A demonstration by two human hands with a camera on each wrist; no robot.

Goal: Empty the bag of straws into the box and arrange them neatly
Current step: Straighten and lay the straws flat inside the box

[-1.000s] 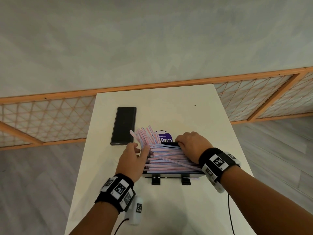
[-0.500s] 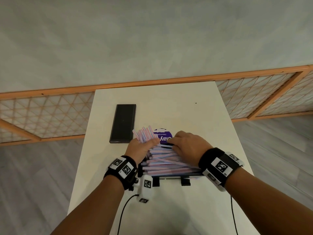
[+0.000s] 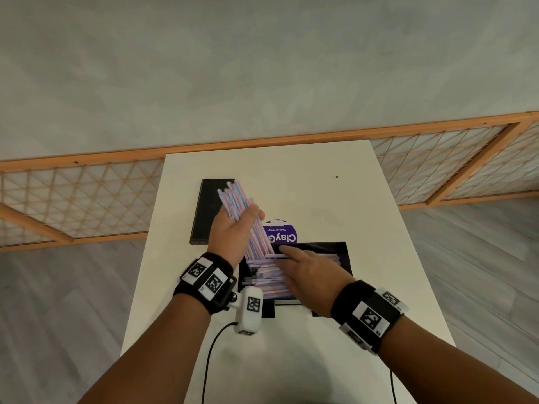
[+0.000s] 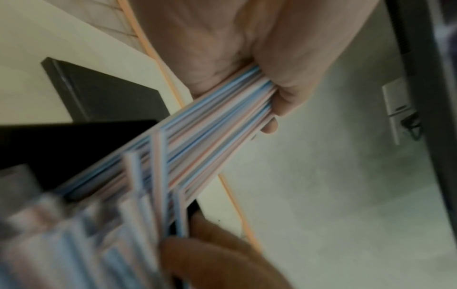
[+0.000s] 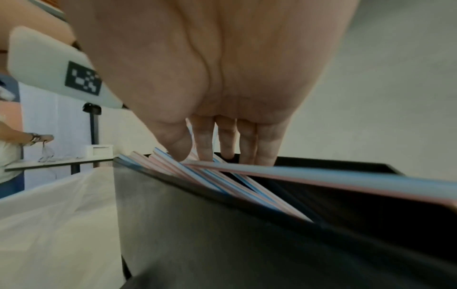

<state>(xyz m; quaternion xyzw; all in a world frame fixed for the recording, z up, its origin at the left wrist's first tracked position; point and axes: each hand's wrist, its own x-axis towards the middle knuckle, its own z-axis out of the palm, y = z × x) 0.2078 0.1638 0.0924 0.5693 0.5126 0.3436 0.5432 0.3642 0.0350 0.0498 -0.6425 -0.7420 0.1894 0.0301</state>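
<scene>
My left hand (image 3: 233,228) grips a thick bundle of pink, blue and white straws (image 3: 243,217) and holds it tilted up over the left end of the black box (image 3: 341,252); the grip shows close up in the left wrist view, straws (image 4: 217,117). The bundle's lower ends still reach into the box. More straws (image 3: 268,275) lie loose in the box. My right hand (image 3: 309,272) lies flat on them with straight fingers (image 5: 205,140), fingertips on the straws (image 5: 222,176) at the box's inner wall. A purple-labelled bag (image 3: 281,236) lies behind the box.
A flat black lid (image 3: 211,211) lies on the white table (image 3: 291,360) at the left, partly behind the lifted bundle. A white sensor block (image 3: 250,310) hangs by my left wrist. Wooden lattice rails (image 3: 87,205) border the table. In the right wrist view another person stands at a far table.
My left hand closed round a bundle of straws and lifted it up and left out of the box. My right hand flattened onto the straws left inside.
</scene>
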